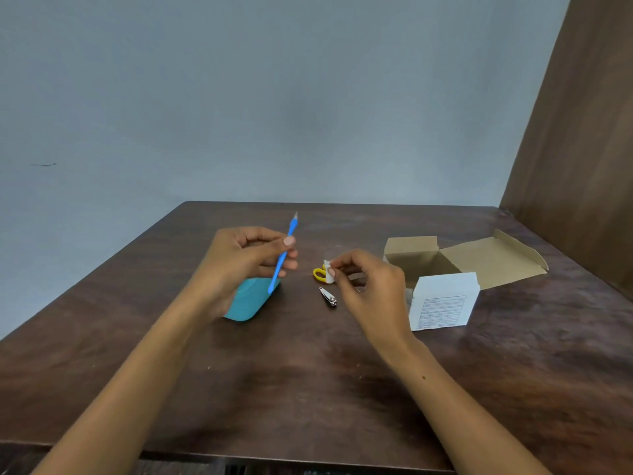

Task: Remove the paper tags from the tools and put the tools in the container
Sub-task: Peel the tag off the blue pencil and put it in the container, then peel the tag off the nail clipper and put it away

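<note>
Left hand raised above counter, grip closed on blue cuticle pusher at mid-shaft, thumb on top, fingers under. Pusher long axis steep diagonal: metal tip up and away, lower end down toward teal case lying flat directly below and partly hidden by the hand. No tag visible on pusher. Just right of it, yellow scissors flat on counter, mostly hidden behind white paper tag. Nail clipper nearer the camera, loose on counter, long axis diagonal, no tag seen. Right hand pinching the white tag between thumb and forefinger, other fingers curled; cannot tell whether tag touches scissors or is free. Far right, open cardboard box, flap thrown back, printed white panel facing camera. Judged step: tag off pusher, drop-in next. Box lies right of pusher, well apart, across right hand; teal case much nearer left grip. Unclear which one counts as container.
</note>
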